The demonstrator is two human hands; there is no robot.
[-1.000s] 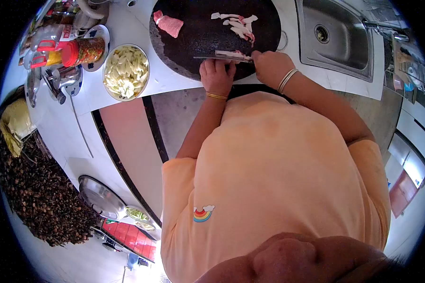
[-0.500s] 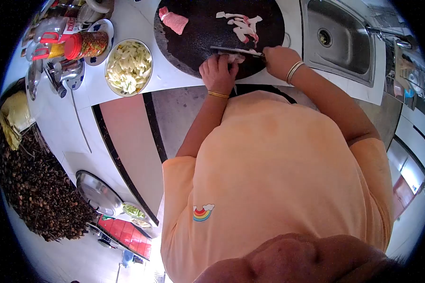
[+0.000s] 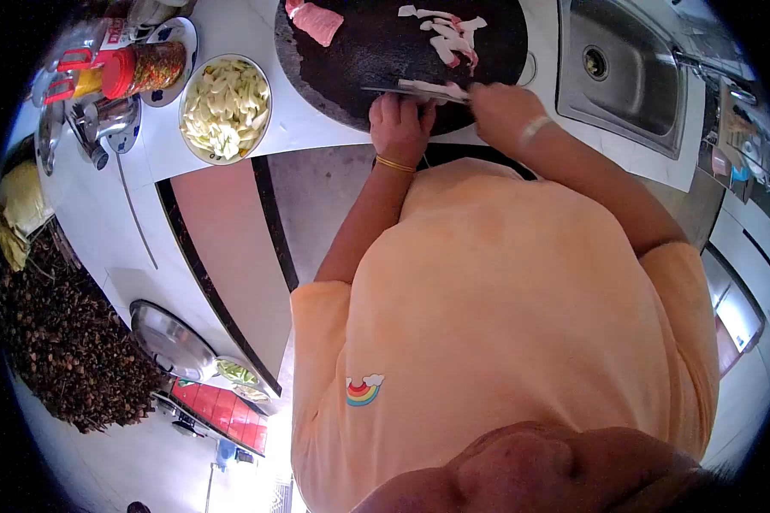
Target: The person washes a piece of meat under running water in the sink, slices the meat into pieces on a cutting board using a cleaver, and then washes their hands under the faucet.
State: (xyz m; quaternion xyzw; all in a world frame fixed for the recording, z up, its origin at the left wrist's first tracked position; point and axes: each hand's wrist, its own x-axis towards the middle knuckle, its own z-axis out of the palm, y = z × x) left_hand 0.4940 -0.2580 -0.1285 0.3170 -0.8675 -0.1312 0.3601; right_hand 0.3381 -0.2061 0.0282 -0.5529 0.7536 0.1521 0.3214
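Observation:
A round dark cutting board (image 3: 376,51) lies on the white counter. My left hand (image 3: 399,126) presses down on a piece of pale meat at the board's near edge, fingers curled. My right hand (image 3: 502,109) grips a knife (image 3: 415,90) whose blade lies flat along my left fingertips, with a thin slice on it. Several cut slices (image 3: 447,32) are piled at the board's far right. A pink chunk of meat (image 3: 316,21) sits at its far left.
A steel bowl of chopped pale vegetables (image 3: 225,107) stands left of the board. Jars, a red-lidded container (image 3: 137,68) and metal utensils crowd the far left. A steel sink (image 3: 629,73) lies to the right. A metal lid (image 3: 171,342) rests lower left.
The knife has shifted slightly left along the board's near edge, and both hands stayed at the meat. The view has drifted a little.

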